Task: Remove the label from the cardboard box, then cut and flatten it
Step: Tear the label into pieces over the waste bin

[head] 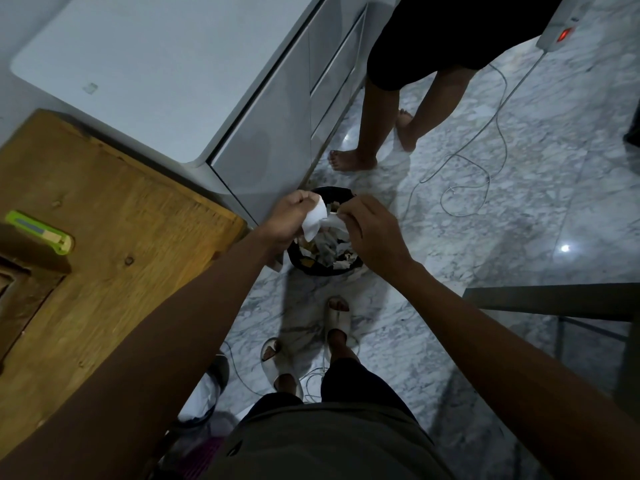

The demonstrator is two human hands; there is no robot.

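Both hands are held out directly above the round black waste bin (323,268) that stands on the grey-veined marble floor (519,168). The left hand (287,220) has its fingers curled tight around one end of a crumpled white paper label (317,218); the right hand (370,230) pinches the other end between thumb and bent fingers, so the paper hangs between the two hands over the bin's mouth. The bin itself holds a heap of torn white and tan scraps.

To the left of the bin lies a rough wooden tabletop (114,237), its corner just beside the bin's rim. Far left of the bin, on that wood, rests a lime-green utility knife (41,232), and below it the brown edge of a cardboard box (24,271) shows, mostly cut off by the frame.

Beyond the bin stands a pale grey cabinet (277,116), and past it a second person's bare feet (353,159). Nearer than the bin, the wearer's white sandals (280,358) are planted on the floor among thin white cables (485,174)
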